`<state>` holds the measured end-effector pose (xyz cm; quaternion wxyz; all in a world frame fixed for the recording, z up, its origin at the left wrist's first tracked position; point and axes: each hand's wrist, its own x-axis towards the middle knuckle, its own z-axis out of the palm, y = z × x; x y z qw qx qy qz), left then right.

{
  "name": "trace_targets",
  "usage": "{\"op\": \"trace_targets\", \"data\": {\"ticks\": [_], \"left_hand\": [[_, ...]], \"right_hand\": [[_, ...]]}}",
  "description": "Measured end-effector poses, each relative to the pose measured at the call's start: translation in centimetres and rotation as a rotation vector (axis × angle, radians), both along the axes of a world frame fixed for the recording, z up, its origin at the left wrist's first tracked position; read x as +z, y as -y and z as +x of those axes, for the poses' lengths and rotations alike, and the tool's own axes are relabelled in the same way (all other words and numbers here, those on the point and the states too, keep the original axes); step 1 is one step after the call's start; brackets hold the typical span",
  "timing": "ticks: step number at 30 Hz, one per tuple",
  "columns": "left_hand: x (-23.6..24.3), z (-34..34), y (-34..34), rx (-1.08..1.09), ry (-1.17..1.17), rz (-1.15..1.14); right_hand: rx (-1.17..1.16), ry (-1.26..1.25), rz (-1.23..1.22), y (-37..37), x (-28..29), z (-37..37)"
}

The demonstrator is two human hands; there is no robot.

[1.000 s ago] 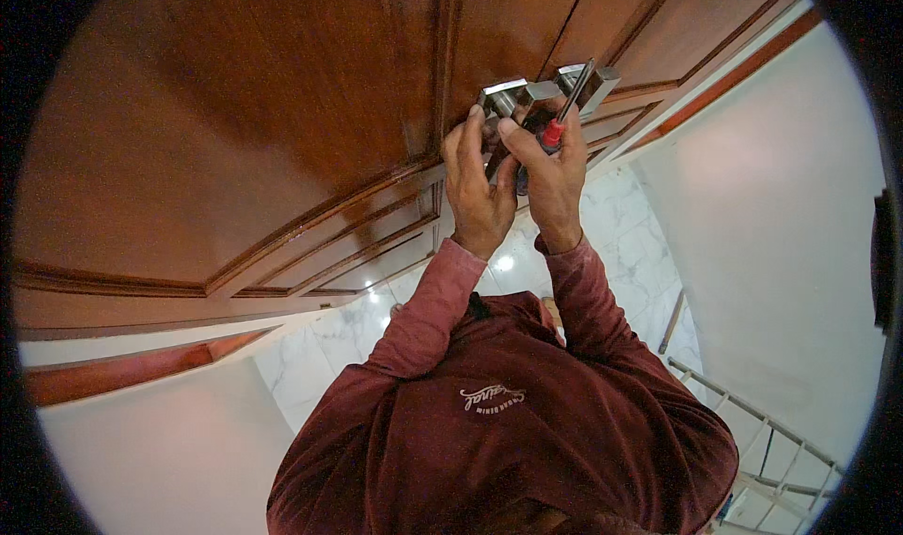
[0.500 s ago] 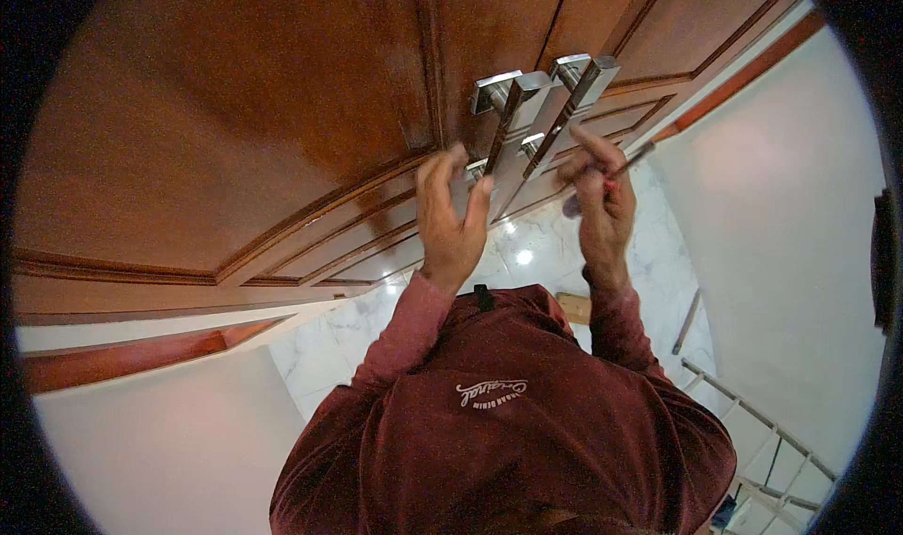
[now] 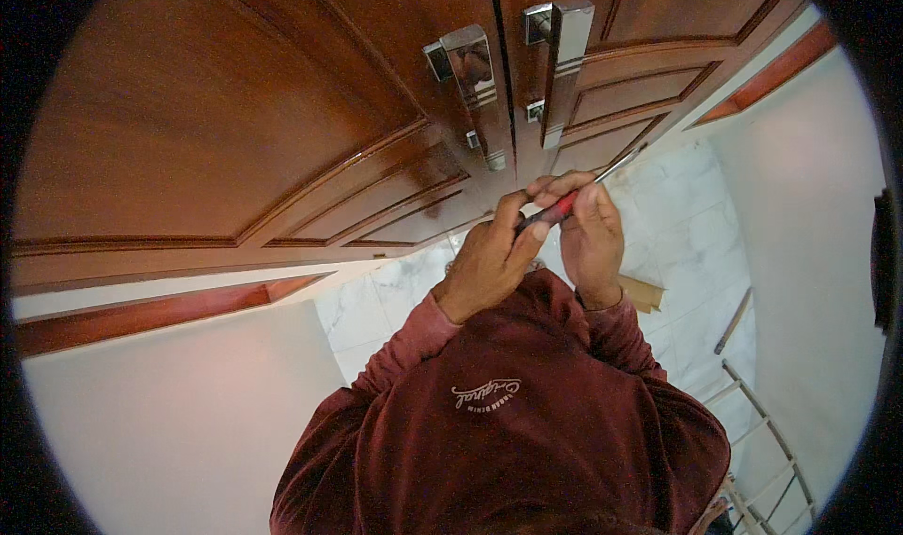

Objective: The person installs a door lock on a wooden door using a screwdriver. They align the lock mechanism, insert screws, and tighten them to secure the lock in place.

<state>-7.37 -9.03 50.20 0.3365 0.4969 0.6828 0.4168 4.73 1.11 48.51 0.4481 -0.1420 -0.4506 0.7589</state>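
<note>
A screwdriver [image 3: 559, 210] with a red and black handle lies slantwise between my two hands, its metal shaft pointing up and to the right. The fingers of my left hand [image 3: 491, 259] are closed on the dark end of the handle. My right hand [image 3: 593, 243] grips the handle nearer the shaft. Just beyond them stand two shiny metal door handles, a left handle [image 3: 477, 88] and a right handle [image 3: 567, 74], on either side of the dark gap between two brown wooden door leaves [image 3: 310, 131]. Neither hand touches the door handles.
White marble-look tiles [image 3: 701, 253] cover the floor below. A tan block-like piece [image 3: 641, 293] lies there, and a thin bar [image 3: 735, 321] lies by the right wall [image 3: 809, 243]. At the lower right is a metal ladder [image 3: 773, 424].
My left hand, open near the left door handle before, has come down and closed on the screwdriver that my right hand held. The door handles now appear higher and farther apart in view.
</note>
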Motion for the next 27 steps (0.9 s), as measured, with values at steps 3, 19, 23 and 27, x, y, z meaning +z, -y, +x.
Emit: {"op": "trace_targets", "data": {"ticks": [3, 19, 23, 27], "left_hand": [[-0.3, 1.1, -0.5, -0.04, -0.036, -0.021], [-4.8, -6.6, 5.1, -0.277, -0.547, 0.243], [-9.2, -5.7, 2.7, -0.521, -0.505, -0.034], [-12.4, -4.3, 3.7, -0.652, -0.494, -0.021]], "right_hand": [[-0.054, -0.14, -0.099, -0.3, -0.3, 0.4], [-0.479, 0.118, -0.378, 9.0, -4.4, -5.8], [-0.652, 0.004, -0.545, 7.1, -14.3, -5.9], [-0.529, -0.014, -0.833, 6.0, -22.0, -1.2]]}}
